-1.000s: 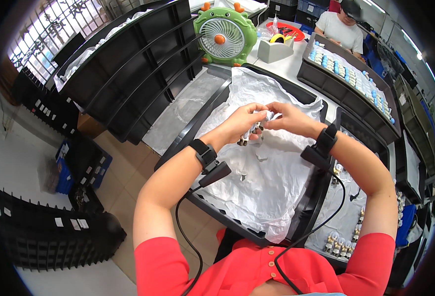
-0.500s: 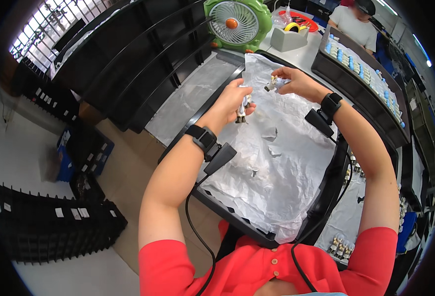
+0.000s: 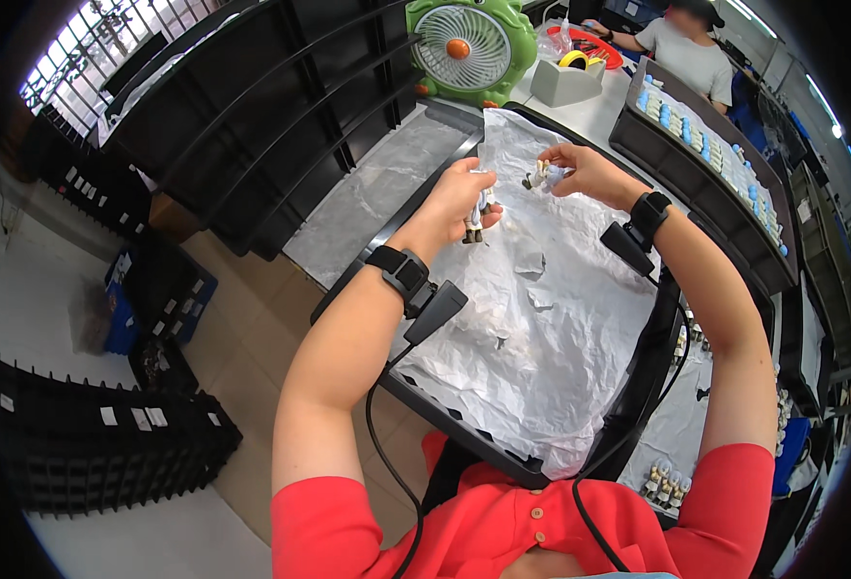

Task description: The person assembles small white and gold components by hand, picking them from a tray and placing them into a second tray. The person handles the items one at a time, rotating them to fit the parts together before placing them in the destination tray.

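In my left hand [image 3: 456, 201] I hold small figurines [image 3: 474, 228] with pale blue-white bodies and dark feet; the palm partly hides them, so I cannot tell how many. My right hand [image 3: 585, 174] pinches another small figurine [image 3: 543, 176], white and light blue with a dark end, tilted with that end toward the left. Both hands are over the far part of a black tray [image 3: 464, 434] lined with crumpled white paper [image 3: 561, 338]. The paper has several small tears.
A green fan [image 3: 461, 48] stands at the far end beside a grey tape dispenser [image 3: 567, 82]. Right of it, a dark crate [image 3: 628, 121] holds rows of blue and white pieces. More figurines [image 3: 667, 484] stand at lower right. Black racks rise on the left. A person [image 3: 688, 53] sits beyond.
My right hand has shifted slightly, and its figurine has turned a little. The left hand stays nearly in place. The person beyond has stretched an arm toward the red tray.
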The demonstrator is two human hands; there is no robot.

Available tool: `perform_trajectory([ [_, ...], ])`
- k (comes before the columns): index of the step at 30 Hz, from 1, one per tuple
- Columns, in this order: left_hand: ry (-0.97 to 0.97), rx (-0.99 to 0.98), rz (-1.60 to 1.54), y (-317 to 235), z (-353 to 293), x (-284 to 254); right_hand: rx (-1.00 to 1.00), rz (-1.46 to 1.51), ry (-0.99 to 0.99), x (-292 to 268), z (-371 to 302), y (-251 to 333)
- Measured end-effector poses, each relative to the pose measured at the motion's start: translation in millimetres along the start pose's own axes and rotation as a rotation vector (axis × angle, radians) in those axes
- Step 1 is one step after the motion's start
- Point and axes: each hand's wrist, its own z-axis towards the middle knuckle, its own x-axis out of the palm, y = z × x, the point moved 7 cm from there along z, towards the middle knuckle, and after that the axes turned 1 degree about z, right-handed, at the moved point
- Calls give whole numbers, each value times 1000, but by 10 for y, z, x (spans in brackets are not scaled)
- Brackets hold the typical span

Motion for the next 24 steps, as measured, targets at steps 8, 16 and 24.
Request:
perform_trajectory([
  [8, 4, -40, 46, 59, -5, 40, 85, 20, -83, 9, 44, 40],
  [16, -2, -32, 106, 79, 3, 30, 48, 354, -114, 258, 457, -56],
  [24, -26, -50, 128, 75, -47, 47, -152, -520, -233, 245, 491, -11],
])
